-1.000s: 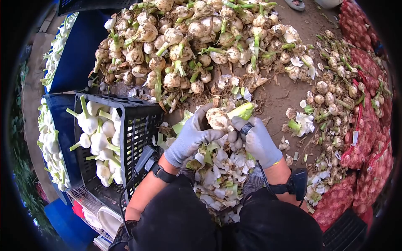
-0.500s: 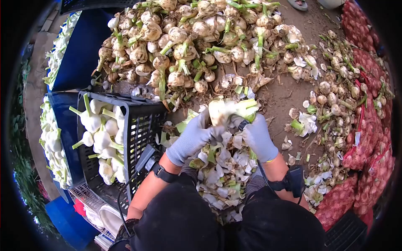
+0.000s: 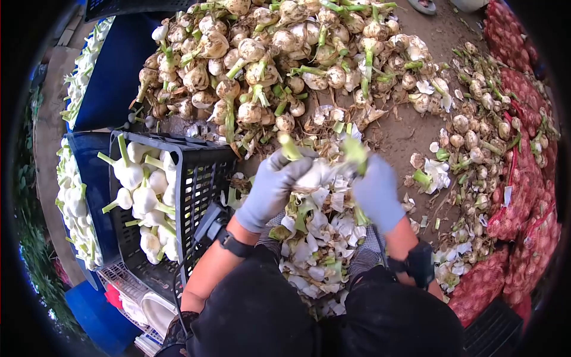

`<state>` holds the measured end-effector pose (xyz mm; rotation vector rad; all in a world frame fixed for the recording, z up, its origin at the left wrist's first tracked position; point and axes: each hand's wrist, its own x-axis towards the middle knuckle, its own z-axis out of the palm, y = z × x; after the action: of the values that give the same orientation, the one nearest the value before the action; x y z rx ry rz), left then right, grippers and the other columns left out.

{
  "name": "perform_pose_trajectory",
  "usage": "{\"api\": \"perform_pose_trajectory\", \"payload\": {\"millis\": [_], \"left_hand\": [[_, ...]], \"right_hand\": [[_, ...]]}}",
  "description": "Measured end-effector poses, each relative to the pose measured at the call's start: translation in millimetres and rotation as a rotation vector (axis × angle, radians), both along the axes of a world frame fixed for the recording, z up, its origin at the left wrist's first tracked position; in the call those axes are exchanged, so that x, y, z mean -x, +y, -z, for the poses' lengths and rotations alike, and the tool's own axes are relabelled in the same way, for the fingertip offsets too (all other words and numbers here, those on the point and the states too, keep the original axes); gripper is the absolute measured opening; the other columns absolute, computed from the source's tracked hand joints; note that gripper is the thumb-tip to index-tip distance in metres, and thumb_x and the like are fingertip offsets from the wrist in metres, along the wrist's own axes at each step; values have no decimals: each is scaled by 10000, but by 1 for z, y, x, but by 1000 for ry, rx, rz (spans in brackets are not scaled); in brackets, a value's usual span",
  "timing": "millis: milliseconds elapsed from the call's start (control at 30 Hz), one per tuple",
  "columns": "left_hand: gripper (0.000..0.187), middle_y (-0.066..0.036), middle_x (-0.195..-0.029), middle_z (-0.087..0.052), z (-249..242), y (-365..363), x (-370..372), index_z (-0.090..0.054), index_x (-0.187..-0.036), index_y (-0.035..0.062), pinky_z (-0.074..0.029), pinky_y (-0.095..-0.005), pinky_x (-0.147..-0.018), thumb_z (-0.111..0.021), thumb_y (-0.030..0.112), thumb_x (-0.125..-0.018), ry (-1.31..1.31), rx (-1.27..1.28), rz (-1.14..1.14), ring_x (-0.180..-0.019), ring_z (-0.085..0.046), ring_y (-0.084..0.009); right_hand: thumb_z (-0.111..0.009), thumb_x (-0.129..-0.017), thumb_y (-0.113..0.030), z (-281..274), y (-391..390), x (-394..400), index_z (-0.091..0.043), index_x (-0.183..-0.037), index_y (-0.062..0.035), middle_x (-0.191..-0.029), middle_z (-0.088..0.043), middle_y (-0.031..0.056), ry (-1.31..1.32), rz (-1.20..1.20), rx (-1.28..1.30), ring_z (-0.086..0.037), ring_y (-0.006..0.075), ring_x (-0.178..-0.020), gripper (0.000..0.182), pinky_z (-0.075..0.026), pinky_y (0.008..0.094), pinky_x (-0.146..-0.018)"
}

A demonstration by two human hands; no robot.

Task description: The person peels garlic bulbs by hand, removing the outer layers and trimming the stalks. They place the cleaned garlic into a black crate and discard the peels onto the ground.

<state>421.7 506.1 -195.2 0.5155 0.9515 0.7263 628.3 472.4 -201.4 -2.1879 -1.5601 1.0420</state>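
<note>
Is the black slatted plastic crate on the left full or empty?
Partly filled: white, green-stemmed garlic bulbs lie inside the crate, with bare black plastic beside them.

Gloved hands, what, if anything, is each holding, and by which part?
The left hand holds a garlic bulb, seemingly at the neck, below its green stem. The right hand apparently has green peel, too blurred to tell where.

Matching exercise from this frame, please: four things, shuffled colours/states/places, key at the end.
1. Left hand
2. Bulb heap
3. Slotted crate
4. Mesh sacks

A. red, along the right side
B. gloved, closed on a white bulb
C. black, holding trimmed garlic
D. soil-stained, on the ground

Pairs: 1-B, 2-D, 3-C, 4-A
</note>
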Motion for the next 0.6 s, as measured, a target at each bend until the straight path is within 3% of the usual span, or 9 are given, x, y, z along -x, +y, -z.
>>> {"api": "perform_pose_trajectory", "payload": {"millis": [67,133,200,267,333,400,433,533,600], "left_hand": [[250,-93,-1181,-636,2,-2,7,-621,-1133,-6,-508,-278,-868,-649,149,-940,-142,115,20,-1035,-618,-143],[249,-133,-1301,-572,2,-1,4,-618,-1072,31,-504,-374,-976,-610,254,-963,-131,-340,164,-1183,-579,-236],[204,-130,-1319,-563,5,4,5,-570,-1026,32,-476,-349,-1009,-617,216,-954,-312,62,-49,-1214,-556,-223],[219,-106,-1319,-568,8,0,11,-542,-1093,30,-469,-337,-1018,-606,184,-951,334,-585,168,-1193,-569,-217],[301,-114,-1322,-569,17,-2,11,-527,-1225,44,-460,-345,-1029,-589,162,-955,243,-553,167,-1175,-579,-229],[342,-90,-1301,-586,46,-6,13,-489,-1282,48,-488,-328,-1006,-433,288,-1045,-230,33,-19,-1110,-611,-175],[330,-85,-1271,-602,15,5,6,-506,-1279,41,-488,-338,-1010,-453,257,-1035,-624,416,-211,-1124,-607,-193],[421,-126,-1271,-606,19,4,14,-536,-1292,18,-425,-478,-1065,-498,316,-997,-297,201,-239,-1207,-556,-283],[476,-152,-1245,-611,25,9,31,-504,-1326,-7,-436,-490,-1050,-445,354,-1022,-709,275,-357,-1166,-579,-287]], "right_hand": [[-671,-846,-185,11,1,-20,-619,-1066,14,-964,-673,210,3,-67,88,-684,316,-858,301,-536,439,-734],[-697,-843,-194,10,2,-15,-593,-1111,3,-1059,-659,239,17,-141,172,-677,320,-926,349,-535,429,-743],[-673,-860,-343,-5,-3,2,-565,-1191,-12,-1124,-646,234,-241,-538,322,-668,304,-977,480,-532,453,-759],[-635,-868,-447,-24,-2,10,-542,-1247,-34,-1136,-632,227,-480,-550,151,-646,321,-1033,568,-521,484,-794],[-654,-848,-422,-34,17,14,-557,-1238,-43,-1054,-627,210,-56,-376,-661,-629,349,-975,552,-507,481,-808],[-677,-828,-398,-35,19,22,-579,-1230,-74,-1034,-637,176,8,-446,-644,-626,351,-948,526,-495,464,-855],[-695,-753,-268,-24,16,23,-595,-1214,-110,-1025,-657,137,-86,-476,-474,-639,316,-947,498,-485,449,-870],[-676,-698,-70,-22,8,23,-664,-1079,-106,-935,-687,98,-49,-531,-281,-668,245,-919,383,-494,391,-844],[-656,-723,-66,-35,-13,26,-665,-1046,-61,-904,-681,111,648,-415,338,-664,208,-836,323,-509,334,-747]]}}
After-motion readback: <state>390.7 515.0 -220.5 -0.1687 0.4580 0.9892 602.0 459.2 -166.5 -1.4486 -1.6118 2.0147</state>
